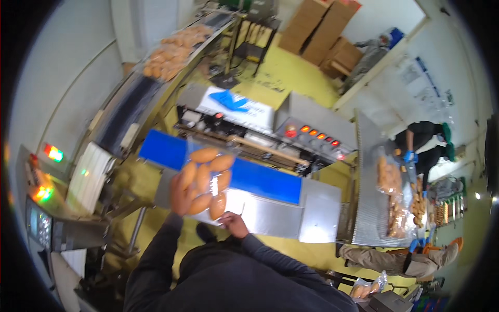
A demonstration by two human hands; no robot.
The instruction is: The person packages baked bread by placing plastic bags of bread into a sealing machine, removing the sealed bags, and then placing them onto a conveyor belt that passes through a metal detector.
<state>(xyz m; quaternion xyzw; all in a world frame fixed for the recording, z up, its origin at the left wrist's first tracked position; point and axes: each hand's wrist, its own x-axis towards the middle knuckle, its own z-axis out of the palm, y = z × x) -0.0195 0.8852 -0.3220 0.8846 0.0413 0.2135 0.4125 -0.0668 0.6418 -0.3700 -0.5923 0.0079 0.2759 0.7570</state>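
Note:
A clear plastic bag of several orange-brown oval buns [203,177] is held up in front of me, above the blue conveyor belt [265,181] and the metal plate beside it. My left hand [181,195] grips the bag's left side. At its lower right corner, my right hand [234,224] pinches the plastic with the fingertips. Behind the belt is a band sealing machine [315,128] with lit red-orange displays, and a blue glove [229,100] lies on its white top.
At upper left, a dark conveyor [128,113] carries bagged buns [171,56]. A control screen [35,220] stands at left. Co-workers [423,136] with blue gloves stand at a ridged metal table [366,195] holding more bagged buns. Cardboard boxes [312,31] stand at the back.

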